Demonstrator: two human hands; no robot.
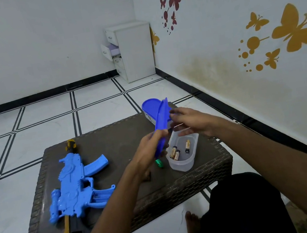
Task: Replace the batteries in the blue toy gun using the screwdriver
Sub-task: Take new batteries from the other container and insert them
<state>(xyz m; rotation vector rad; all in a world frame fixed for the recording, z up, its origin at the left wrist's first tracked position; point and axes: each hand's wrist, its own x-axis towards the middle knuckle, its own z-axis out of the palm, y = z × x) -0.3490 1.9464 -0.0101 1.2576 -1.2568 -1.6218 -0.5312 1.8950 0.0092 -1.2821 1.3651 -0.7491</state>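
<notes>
Both hands (150, 149) (188, 121) raised, grip on tilted blue lid (161, 123).

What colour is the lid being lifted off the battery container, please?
Blue; the lid shows clearly in the head view, held by both hands.

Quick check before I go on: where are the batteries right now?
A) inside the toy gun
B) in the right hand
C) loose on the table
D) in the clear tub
D: three batteries lie on the bottom of the open clear tub, whose blue lid is lifted off and held by both hands.
</notes>
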